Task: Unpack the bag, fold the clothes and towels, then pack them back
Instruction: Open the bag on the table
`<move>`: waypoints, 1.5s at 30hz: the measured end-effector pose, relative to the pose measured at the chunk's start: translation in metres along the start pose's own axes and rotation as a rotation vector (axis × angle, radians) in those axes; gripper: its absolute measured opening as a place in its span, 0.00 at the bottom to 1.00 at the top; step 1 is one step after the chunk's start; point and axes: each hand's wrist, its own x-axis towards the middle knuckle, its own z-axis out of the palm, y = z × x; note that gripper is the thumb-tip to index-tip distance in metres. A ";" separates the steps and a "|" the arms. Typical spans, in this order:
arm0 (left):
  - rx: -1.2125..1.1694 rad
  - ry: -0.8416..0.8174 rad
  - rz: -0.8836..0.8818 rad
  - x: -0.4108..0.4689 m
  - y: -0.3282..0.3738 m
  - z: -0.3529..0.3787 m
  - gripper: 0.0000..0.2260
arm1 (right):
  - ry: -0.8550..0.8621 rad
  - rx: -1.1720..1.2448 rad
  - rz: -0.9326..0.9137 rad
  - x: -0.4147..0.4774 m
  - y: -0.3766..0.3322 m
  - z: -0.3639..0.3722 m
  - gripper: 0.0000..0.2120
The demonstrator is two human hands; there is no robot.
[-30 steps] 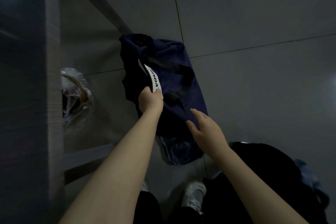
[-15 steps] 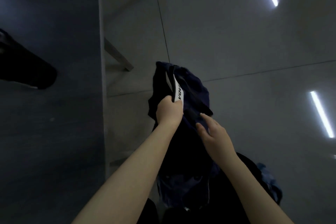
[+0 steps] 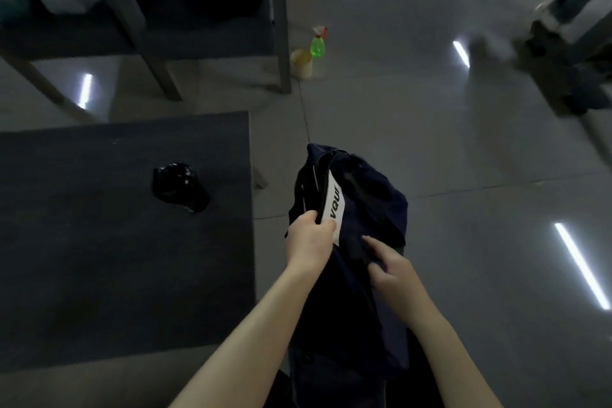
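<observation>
A dark navy garment (image 3: 371, 195) with a white printed label (image 3: 333, 207) hangs in the air in front of me, right of the table. My left hand (image 3: 309, 237) grips its bunched cloth just below the label. Lower on the cloth, my right hand (image 3: 390, 270) pinches a fold between its curled fingers. The garment's lower part drops between my forearms and out of sight. No bag can be made out.
A dark table (image 3: 126, 235) stands at the left with a small black object (image 3: 180, 185) on it. Behind it a second table (image 3: 198, 30) carries piled clothes. A green spray bottle (image 3: 318, 43) and a yellowish container (image 3: 301, 63) stand on the grey tiled floor.
The view has lifted from the floor toward the tables. Both hands have raised the navy garment, and my right hand has gone from open near it to pinching the cloth.
</observation>
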 end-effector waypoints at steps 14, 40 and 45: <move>-0.241 0.407 -0.147 -0.121 -0.037 -0.173 0.09 | -0.407 -0.182 -0.380 -0.066 -0.137 0.075 0.24; -0.617 0.807 -0.380 0.062 -0.141 -0.537 0.13 | -0.436 -0.489 -0.566 0.043 -0.369 0.358 0.26; -0.770 0.760 -0.402 0.129 -0.131 -0.581 0.17 | -0.358 -0.507 -0.567 0.087 -0.405 0.386 0.26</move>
